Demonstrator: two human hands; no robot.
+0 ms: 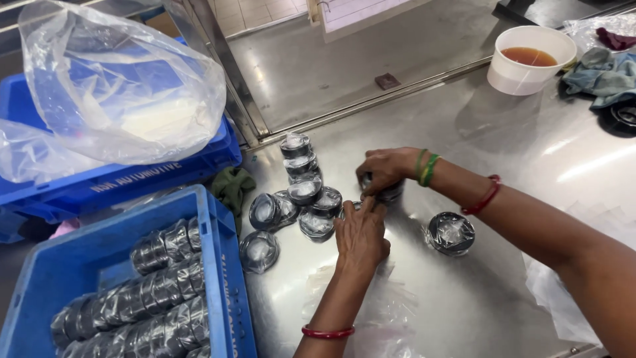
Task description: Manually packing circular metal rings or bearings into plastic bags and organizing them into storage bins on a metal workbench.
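Lower left: blue crate (225, 278) full of wrapped metal rings (152, 298). Centre of frame — left hand (361, 237) and right hand (385, 169) meet over one wrapped ring (387, 192) on the steel table (477, 285), both grips pinching it. Wrapped-ring cluster (301, 192) just left, a single wrapped one (450, 232) right. Far upper right — white cup (530, 58) of brown liquid; upper left, clear bag (112, 79).

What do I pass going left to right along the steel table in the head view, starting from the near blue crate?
Blue crate of wrapped rings → green rag → cluster of bagged rings → left hand → lone bagged ring → white cup of amber liquid → blue-grey cloth.
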